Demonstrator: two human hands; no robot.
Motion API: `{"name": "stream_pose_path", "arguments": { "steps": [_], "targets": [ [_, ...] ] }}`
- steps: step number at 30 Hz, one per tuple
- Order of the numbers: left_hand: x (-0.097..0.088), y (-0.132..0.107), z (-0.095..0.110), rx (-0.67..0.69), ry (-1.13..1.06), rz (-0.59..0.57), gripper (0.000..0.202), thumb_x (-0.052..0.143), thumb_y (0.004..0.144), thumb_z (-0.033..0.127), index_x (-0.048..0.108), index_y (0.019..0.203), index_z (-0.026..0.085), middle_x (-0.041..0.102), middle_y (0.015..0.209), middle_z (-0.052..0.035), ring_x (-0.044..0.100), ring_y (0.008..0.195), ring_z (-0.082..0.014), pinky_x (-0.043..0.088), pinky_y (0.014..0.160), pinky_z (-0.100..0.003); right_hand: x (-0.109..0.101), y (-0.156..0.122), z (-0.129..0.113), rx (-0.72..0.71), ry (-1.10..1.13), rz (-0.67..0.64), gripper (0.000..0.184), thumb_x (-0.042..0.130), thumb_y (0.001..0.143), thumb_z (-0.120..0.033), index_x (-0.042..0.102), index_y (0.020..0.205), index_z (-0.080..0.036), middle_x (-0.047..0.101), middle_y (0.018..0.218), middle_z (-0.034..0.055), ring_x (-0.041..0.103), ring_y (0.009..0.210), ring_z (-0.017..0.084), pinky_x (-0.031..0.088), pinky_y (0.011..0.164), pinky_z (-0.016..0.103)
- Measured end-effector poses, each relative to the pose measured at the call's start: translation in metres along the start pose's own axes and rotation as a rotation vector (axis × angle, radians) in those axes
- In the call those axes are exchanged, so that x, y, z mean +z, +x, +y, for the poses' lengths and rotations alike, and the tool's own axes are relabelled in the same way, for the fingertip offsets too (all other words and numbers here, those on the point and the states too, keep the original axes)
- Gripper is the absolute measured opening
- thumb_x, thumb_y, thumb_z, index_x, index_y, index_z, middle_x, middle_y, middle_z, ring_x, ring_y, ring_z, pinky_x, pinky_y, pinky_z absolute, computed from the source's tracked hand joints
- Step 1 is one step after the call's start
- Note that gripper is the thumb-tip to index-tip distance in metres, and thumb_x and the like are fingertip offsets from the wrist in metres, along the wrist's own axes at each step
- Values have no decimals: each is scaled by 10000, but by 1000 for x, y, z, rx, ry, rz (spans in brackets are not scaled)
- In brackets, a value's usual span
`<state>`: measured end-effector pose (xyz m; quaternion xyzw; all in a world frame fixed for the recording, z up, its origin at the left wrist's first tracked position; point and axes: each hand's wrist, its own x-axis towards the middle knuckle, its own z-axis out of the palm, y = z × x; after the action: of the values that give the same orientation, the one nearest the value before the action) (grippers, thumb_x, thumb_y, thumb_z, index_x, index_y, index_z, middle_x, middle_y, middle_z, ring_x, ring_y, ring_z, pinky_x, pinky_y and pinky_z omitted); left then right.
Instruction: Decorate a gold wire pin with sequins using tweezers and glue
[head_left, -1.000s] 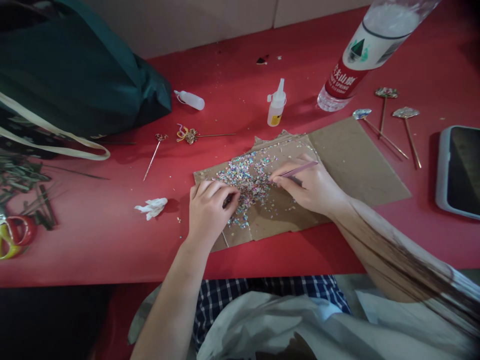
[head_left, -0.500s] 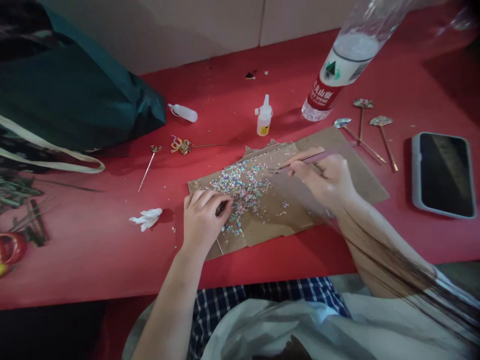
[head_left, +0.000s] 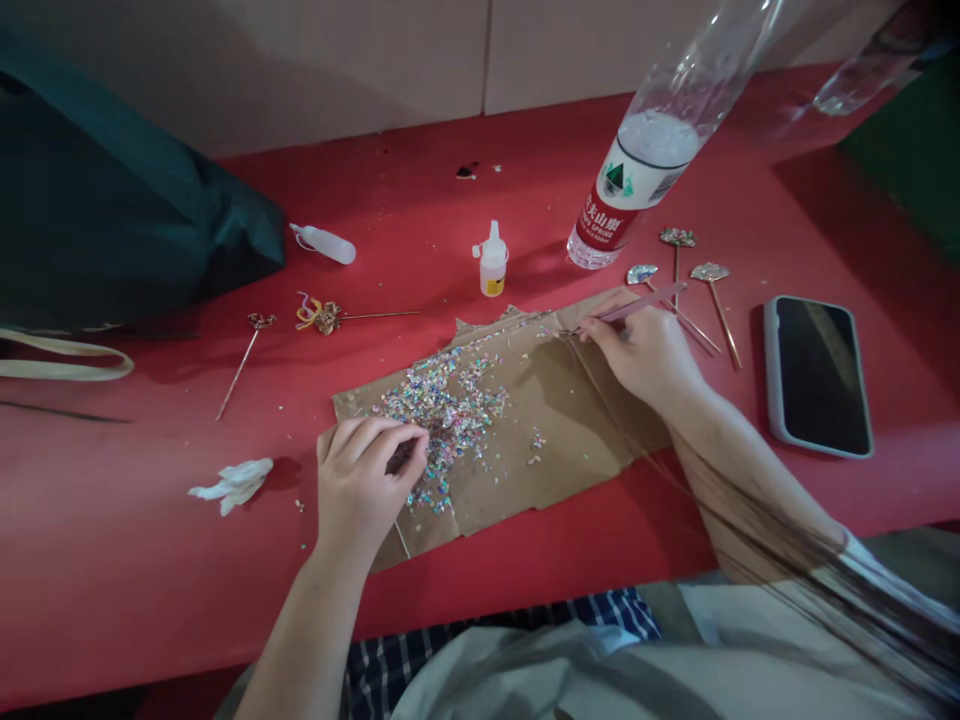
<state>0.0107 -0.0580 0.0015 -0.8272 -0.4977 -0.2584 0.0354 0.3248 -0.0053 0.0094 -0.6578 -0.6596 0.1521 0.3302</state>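
In the head view my right hand [head_left: 645, 350] grips slim pinkish tweezers [head_left: 637, 302]. Their thin tips point left, over the far edge of a brown cardboard sheet [head_left: 577, 420]. A pile of shiny multicoloured sequin flakes [head_left: 450, 400] is spread on the left half of that sheet. Over the pile's near left side, my left hand [head_left: 367, 470] is curled with thumb and fingertips together. Something dark shows in the gap inside those fingers; I cannot make out what it is. A few stray flakes [head_left: 536, 440] lie between the two hands.
Beyond the cardboard stand a small glue bottle [head_left: 493, 268] and a tall water bottle [head_left: 622, 190]. Several decorated hairpins [head_left: 709, 272] lie right and left. A phone [head_left: 817, 375] rests far right, crumpled tissue [head_left: 236, 485] left, a dark green bag [head_left: 150, 220] back left.
The whole view has shifted, so things sit further left and lower. My right hand, with the tweezers, has moved right across the cardboard, away from the flake pile. My left hand stays at the pile.
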Motion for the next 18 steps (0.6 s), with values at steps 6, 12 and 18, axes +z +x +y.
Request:
{"name": "stream_pose_path", "arguments": {
  "steps": [6, 12, 18],
  "targets": [
    [2, 0, -3, 4, 12, -17, 73, 682, 779, 215, 657, 833, 258, 676, 796, 20, 577, 811, -183, 397, 773, -331, 5, 1, 9, -17, 59, -28, 119, 565, 840, -244, 617, 747, -192, 666, 789, 42, 617, 742, 190, 435, 645, 311],
    [1, 1, -2, 8, 12, -47, 74, 678, 787, 219, 654, 846, 257, 677, 809, 16, 578, 814, -187, 398, 768, -336, 4, 2, 7, 16, 67, -53, 131, 569, 836, -261, 625, 744, -186, 673, 782, 43, 611, 712, 178, 418, 598, 293],
    [1, 3, -1, 8, 14, -57, 73, 683, 784, 218, 648, 834, 259, 678, 799, 23, 585, 824, -191, 397, 768, -340, 4, 2, 6, 21, 71, -51, 141, 561, 842, -260, 622, 733, -195, 673, 793, 37, 615, 736, 179, 427, 624, 300]
  ]
}}
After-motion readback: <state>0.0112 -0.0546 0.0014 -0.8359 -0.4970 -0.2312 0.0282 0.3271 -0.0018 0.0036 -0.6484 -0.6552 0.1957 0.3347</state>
